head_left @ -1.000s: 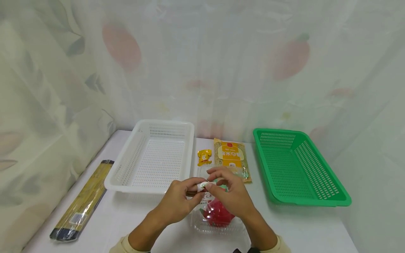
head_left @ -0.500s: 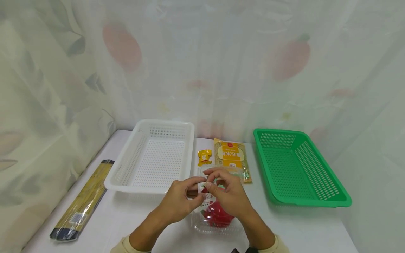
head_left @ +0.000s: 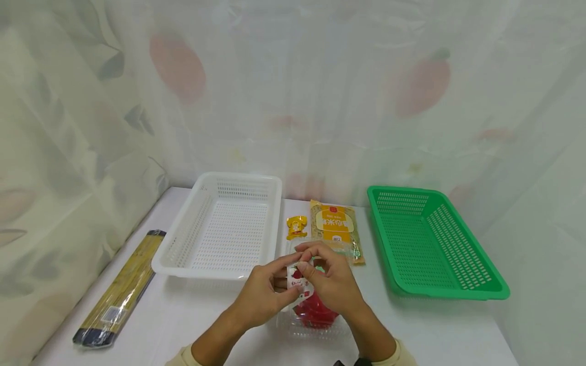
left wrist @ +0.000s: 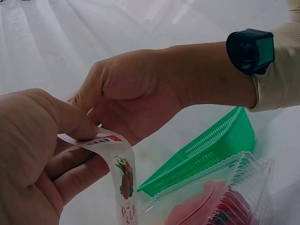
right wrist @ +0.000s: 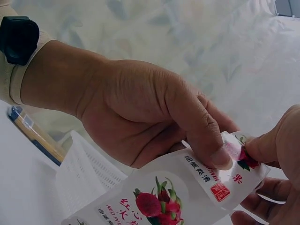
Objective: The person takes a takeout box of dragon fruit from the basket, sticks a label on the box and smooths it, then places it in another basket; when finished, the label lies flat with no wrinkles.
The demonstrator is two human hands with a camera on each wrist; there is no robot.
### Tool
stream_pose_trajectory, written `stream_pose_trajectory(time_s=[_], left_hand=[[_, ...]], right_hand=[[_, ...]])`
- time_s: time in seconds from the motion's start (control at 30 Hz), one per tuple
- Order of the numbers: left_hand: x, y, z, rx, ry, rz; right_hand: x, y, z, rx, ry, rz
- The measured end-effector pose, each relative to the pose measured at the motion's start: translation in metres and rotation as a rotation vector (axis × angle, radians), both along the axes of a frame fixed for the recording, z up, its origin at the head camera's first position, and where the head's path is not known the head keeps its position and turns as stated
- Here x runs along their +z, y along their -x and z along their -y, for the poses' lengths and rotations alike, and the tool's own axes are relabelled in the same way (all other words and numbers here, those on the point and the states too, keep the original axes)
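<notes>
While the left hand (head_left: 263,295) and right hand (head_left: 336,282) pinch the label (head_left: 297,278) in a narrow grip, at eleven o'clock from the red fruit (head_left: 316,312) in the head view, it looks light and easily creased, best taken by its edges

1. A pale curtain (head_left: 293,101) printed with reddish fruit fills the upper frame.
2. Left of centre I see a white slotted basket (head_left: 233,234).
3. A long plastic-wrapped bundle (head_left: 121,290) lies aslant, lower left.
4. Near the middle, a small yellow packet (head_left: 297,227) sits beside a larger yellow bag (head_left: 336,223).
5. Over right stands a green basket (head_left: 418,249).
</notes>
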State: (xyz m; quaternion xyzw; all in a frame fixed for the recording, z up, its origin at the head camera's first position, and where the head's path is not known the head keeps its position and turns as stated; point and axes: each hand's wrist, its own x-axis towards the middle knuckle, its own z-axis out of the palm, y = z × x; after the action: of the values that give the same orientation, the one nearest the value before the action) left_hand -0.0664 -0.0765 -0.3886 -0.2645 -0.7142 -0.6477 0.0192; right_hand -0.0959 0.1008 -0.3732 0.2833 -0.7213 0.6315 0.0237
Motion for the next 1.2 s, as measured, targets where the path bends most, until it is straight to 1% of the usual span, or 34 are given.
stream_pose_trajectory(time_s=[0.07, 0.13, 0.4, 0.6, 0.83, 0.97, 1.2], left_hand=[[-0.0008, -0.0005, -0.0005, 0.004, 0.000, 0.009], [-0.0015, -0.0009, -0.0007, 0.001, -0.005, 0.032], [-0.0040, -0.0028, -0.0004, -0.088, -0.050, 0.145], [-0.0046, -0.0043, -0.0004, -0.108, -0.051, 0.199], [-0.0040, -0.0049, 0.0001, -0.105, -0.029, 0.233], [-0.0036, -0.0050, 0.0008, -0.105, -0.022, 0.266], [-0.0046, -0.0034, 0.0015, -0.156, -0.061, 0.304]], right_hand=[[-0.0006, 0.0000, 0.0001, -0.003, 0.006, -0.007], [-0.0011, 0.0000, 0.0003, -0.005, 0.010, -0.012], [-0.0035, 0.0007, 0.0006, -0.025, 0.016, -0.021], [-0.0046, 0.0018, 0.0013, -0.025, 0.041, -0.037], [-0.0047, 0.0019, 0.0014, -0.034, 0.048, -0.046], [-0.0043, 0.0016, 0.0014, -0.037, 0.050, -0.058], [-0.0029, 0.0002, 0.0004, -0.043, 0.058, -0.087]])
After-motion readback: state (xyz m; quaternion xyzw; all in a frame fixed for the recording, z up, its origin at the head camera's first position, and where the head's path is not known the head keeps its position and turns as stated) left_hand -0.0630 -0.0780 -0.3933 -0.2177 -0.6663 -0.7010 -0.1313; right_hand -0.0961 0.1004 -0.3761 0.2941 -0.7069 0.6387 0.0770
